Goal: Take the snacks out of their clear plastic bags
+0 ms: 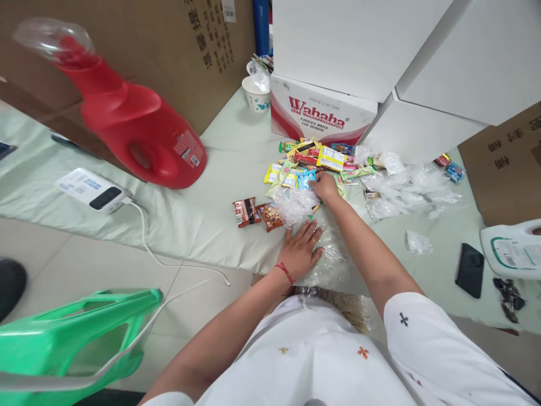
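Observation:
My right hand (326, 187) is at the near side of a pile of wrapped snacks (300, 155), its fingers closed on the right edge of a small blue snack packet (306, 179). Flat on a clear plastic bag (329, 256) rests my left hand (301, 251), fingers stretched out and a red cord on the wrist. Just beyond its fingertips lies a crumpled clear wrapper (292, 206). Two brown cookie packets, one of them a striped one (246, 212), lie to the left. Yellow, green and red packets make up the rest of the pile.
Clear plastic bags (414, 183) spread to the right. Behind the pile stand a Wahaha carton (319, 113) and white boxes (355, 39). A red jug (139, 129), a white device with a cable (93, 189), a paper cup (256, 97), a phone (470, 270) and keys (509, 299) surround the work.

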Demonstrator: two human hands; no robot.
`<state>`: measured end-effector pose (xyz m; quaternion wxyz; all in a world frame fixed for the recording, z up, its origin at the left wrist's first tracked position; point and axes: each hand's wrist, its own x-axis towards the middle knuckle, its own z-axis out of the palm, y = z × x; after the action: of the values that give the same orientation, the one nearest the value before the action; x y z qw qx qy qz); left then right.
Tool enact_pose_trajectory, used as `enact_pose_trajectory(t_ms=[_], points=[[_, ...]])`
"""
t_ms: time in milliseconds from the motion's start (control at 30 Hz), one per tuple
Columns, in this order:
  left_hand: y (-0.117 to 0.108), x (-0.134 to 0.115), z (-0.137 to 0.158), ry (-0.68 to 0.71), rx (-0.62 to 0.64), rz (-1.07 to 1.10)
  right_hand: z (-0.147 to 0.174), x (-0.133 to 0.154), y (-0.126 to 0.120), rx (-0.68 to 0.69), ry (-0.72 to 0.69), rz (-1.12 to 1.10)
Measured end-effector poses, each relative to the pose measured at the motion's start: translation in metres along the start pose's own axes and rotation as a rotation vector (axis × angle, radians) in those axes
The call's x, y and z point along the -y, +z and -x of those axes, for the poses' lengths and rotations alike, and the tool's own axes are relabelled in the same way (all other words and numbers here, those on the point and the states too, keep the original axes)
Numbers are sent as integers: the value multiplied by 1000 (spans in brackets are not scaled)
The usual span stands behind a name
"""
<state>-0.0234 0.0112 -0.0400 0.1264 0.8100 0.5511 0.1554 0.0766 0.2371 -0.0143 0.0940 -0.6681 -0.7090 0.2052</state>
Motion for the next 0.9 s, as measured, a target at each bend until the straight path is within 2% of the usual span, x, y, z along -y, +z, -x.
enact_pose_trajectory(t_ms=[267,367,433,500,700,800,900], points=[[-1,0,0,-3,9,-7,8,-25,-29,139,-16,44],[-1,-1,0,-5,9,-11,6,-22,-39,63,-106,124],[-2,-1,0,-10,8,-18,2,-14,-39,-17,-223,218],[-2,-1,0,-8,6,-24,-5,-2,-35,-39,-296,319],[-1,-2,-1,-6,-2,-32,-23,24,-26,-34,-148,390],[-1,-2,0,-12,-8,-32,-13,21,-46,-39,-157,379],[-1,-2,0,-14,-9,-8,28,-4,-83,-134,-290,261]])
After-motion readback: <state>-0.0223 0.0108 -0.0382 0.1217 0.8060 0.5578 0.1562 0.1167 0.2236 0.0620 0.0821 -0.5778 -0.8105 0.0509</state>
